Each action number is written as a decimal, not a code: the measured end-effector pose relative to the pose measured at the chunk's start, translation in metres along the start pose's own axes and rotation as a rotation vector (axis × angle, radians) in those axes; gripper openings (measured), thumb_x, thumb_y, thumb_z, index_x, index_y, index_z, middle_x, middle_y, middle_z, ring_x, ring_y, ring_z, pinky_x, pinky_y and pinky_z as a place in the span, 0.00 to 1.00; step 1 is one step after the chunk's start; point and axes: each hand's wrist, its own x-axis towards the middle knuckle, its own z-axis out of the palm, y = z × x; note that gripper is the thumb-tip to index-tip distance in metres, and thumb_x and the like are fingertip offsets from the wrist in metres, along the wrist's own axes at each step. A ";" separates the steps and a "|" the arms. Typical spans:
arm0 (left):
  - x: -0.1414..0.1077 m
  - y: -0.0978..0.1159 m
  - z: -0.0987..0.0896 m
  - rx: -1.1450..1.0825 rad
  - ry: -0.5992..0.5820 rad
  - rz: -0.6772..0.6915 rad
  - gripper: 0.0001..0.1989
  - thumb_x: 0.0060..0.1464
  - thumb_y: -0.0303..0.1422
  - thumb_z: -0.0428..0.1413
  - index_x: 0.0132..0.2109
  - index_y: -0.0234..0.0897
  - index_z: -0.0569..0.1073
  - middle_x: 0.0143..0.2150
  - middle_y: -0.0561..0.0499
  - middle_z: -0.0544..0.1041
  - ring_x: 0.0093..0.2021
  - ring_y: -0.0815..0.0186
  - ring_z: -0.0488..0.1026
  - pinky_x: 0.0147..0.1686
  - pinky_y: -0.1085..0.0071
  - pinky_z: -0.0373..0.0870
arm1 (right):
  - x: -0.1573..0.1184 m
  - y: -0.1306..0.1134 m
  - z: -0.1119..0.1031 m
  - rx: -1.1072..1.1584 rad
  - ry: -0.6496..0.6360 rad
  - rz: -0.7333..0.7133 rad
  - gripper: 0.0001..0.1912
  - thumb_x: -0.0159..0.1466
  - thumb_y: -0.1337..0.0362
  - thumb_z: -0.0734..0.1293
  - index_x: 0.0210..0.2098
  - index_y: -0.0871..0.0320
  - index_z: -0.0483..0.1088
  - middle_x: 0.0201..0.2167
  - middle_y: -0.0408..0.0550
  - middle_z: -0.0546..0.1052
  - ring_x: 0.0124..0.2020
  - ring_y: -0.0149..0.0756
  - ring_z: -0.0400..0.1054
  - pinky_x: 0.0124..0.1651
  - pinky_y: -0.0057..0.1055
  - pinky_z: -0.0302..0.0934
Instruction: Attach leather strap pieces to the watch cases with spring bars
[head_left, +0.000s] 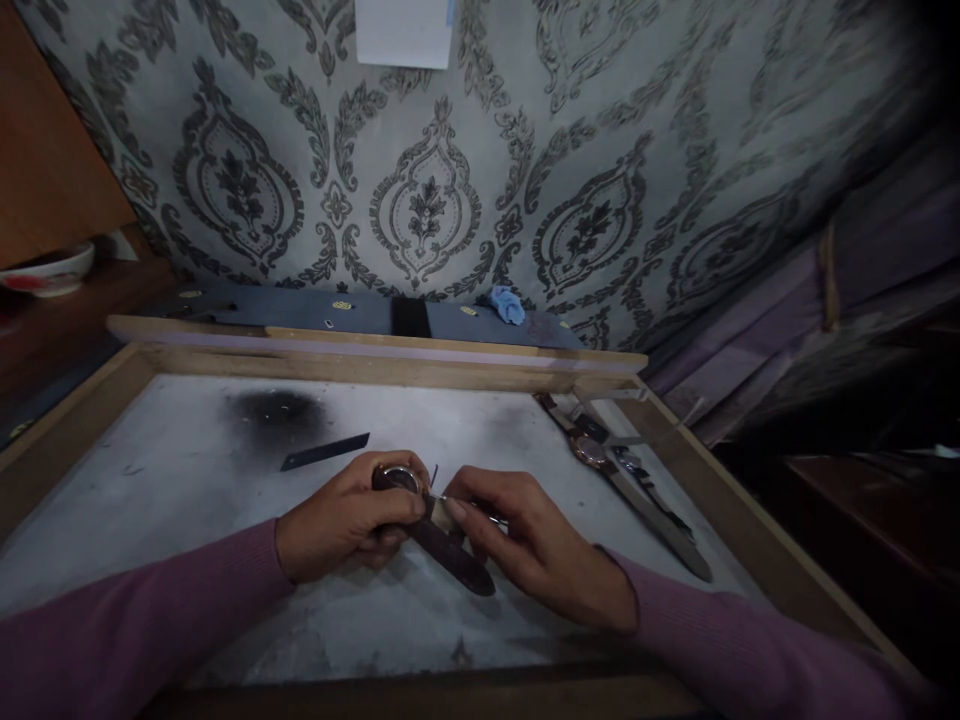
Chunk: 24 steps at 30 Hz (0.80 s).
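Watch [401, 478] – round, shiny metal case, dark brown strap [461, 562] w/ rounded end, leather-look – is held up over the middle of the desk [375, 635]. L hand [349, 515] grips it, thumb across by the case; R hand [532, 540] pinches a slim metal tool [496, 520], tip at or v. near where strap meets case. Dial marks too small & dim to read.

Desk: whitish, scuffed top inside a raised wooden rim [701, 480], box-like, w/ a sooty black patch [277, 412] at the back L. Flat dark strip [326, 452], slant-ended, lies near L hand. On the R side: a brown-strapped watch w/ coppery case [589, 450], a 2nd, smaller watch [643, 482] just beside it, & a clear plastic-looking piece [619, 418] in the corner.

Beyond: crumpled blue cloth or paper [507, 305], damask-patterned wallpaper [427, 200] w/ white sheet [403, 35] – & far L, a white-and-red bowl [56, 272], contents can't be seen.
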 end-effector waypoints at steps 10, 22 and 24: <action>0.001 0.000 -0.001 -0.013 -0.006 0.007 0.05 0.47 0.26 0.55 0.31 0.38 0.64 0.15 0.64 0.58 0.13 0.80 0.45 0.12 0.81 0.43 | -0.001 0.002 0.000 0.003 -0.003 0.007 0.14 0.68 0.64 0.57 0.27 0.59 0.62 0.21 0.41 0.67 0.22 0.26 0.61 0.24 0.22 0.56; 0.001 0.001 0.000 0.008 -0.003 0.017 0.05 0.47 0.26 0.55 0.31 0.38 0.64 0.15 0.64 0.58 0.13 0.79 0.45 0.12 0.81 0.42 | -0.001 0.000 0.000 0.003 -0.003 0.012 0.14 0.68 0.64 0.56 0.27 0.59 0.62 0.22 0.42 0.67 0.22 0.27 0.62 0.24 0.23 0.57; 0.001 0.002 0.001 0.003 -0.003 0.014 0.05 0.47 0.26 0.55 0.31 0.38 0.64 0.14 0.64 0.57 0.13 0.79 0.45 0.12 0.81 0.42 | -0.001 0.000 0.000 0.002 0.005 0.013 0.14 0.68 0.64 0.56 0.27 0.59 0.62 0.21 0.42 0.66 0.22 0.27 0.61 0.23 0.23 0.56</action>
